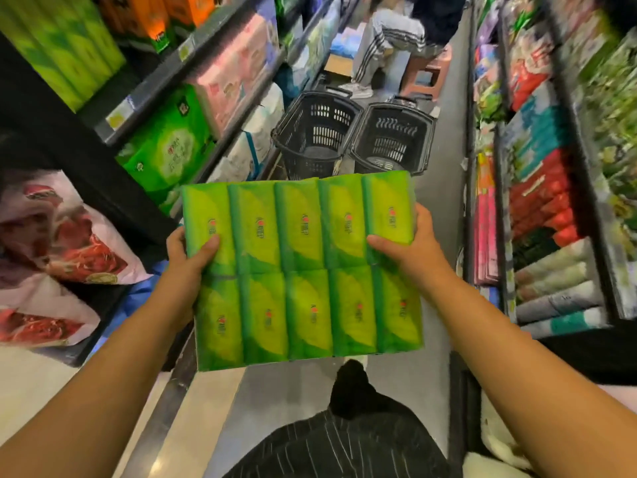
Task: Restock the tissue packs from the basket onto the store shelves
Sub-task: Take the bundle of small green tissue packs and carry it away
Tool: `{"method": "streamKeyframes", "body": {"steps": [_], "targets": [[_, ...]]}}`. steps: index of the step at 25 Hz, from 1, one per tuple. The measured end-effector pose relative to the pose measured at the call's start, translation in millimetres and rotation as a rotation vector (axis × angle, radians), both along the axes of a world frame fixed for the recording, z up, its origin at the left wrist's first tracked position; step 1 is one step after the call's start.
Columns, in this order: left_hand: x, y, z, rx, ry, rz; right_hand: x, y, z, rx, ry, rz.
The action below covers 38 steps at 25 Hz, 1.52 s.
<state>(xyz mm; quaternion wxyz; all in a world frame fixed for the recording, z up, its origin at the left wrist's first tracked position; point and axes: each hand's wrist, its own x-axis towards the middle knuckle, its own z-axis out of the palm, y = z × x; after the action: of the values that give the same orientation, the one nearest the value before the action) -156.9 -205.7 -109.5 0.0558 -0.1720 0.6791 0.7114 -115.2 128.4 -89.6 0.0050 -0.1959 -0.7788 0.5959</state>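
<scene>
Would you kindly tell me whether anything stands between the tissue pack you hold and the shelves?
Nothing visible does. The left hand and right hand grip the tissue pack; only open air lies between it and the left shelves.

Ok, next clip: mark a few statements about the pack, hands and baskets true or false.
1. The left hand and right hand both grip the green pack. True.
2. Two black baskets stand on the floor ahead. True.
3. The green pack rests in a basket. False: it is held up, short of the baskets.
4. The baskets are full of packs. False: no packs show inside them.
</scene>
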Motion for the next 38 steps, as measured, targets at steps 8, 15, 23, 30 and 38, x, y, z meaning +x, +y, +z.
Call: {"method": "streamKeyframes", "body": {"steps": [8, 15, 23, 30, 38], "targets": [[-160, 51, 13, 0.053, -0.03, 0.258, -236, 51, 19, 0.073, 0.005, 0.197], [-291, 17, 6, 0.015, -0.036, 0.34, -399, 18, 19, 0.141, 0.028, 0.402], [-377, -54, 24, -0.045, 0.014, 0.25, -525, -43, 23, 0.124, 0.041, 0.569], [-399, -82, 52, -0.284, 0.102, 0.387, -608, -99, 27, 0.023, 0.056, 0.753], [-397, -84, 89, -0.462, 0.084, 0.504, -684, -144, 40, -0.047, 0.204, 1.005]]}}
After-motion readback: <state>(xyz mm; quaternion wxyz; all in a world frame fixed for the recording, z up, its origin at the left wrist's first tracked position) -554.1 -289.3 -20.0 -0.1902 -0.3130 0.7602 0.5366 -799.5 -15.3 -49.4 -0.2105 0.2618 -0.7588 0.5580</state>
